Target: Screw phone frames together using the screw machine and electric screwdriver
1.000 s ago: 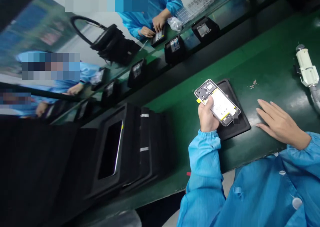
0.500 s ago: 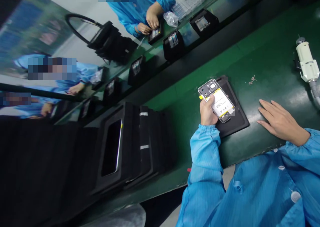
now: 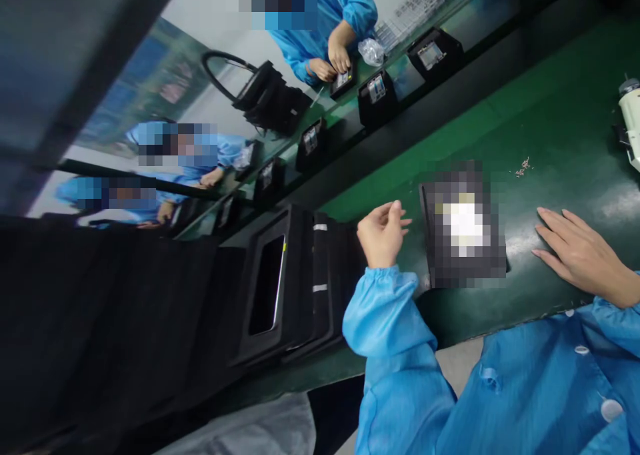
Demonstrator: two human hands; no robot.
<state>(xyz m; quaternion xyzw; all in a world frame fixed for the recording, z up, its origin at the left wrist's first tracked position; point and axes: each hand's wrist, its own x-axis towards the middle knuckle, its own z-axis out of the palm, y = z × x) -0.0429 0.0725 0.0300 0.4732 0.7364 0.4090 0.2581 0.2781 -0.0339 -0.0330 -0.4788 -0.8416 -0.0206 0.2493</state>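
Phone (image 3: 464,227) in the black tray (image 3: 430,255), right of centre in the frame, between the two hands and touching neither. Pixel blocks cover most of it; a white patch and yellowish bits show, finer detail can't be read.

Left hand (image 3: 383,231) just left of the tray, raised, fingers loosely curled, thumb close to the index finger; nothing seen in its grasp. Right hand (image 3: 583,251) to the right of the tray, spread flat and low over the green tabletop (image 3: 560,128), empty, fingers pointing at the tray.

Tabletop is shiny. Tiny loose bits (image 3: 523,167) sit beyond the tray, too small to identify. Pale tool (image 3: 633,125) cut off by the right edge.

Centre-left: stack of black trays (image 3: 320,258), with a dark-screened phone (image 3: 267,285) in the nearest one.

Across the room, top centre, a co-worker's hands (image 3: 340,55) work at a small black holder, clear plastic bag (image 3: 371,51) beside them. More blue-clad people upper left, faces pixelated.
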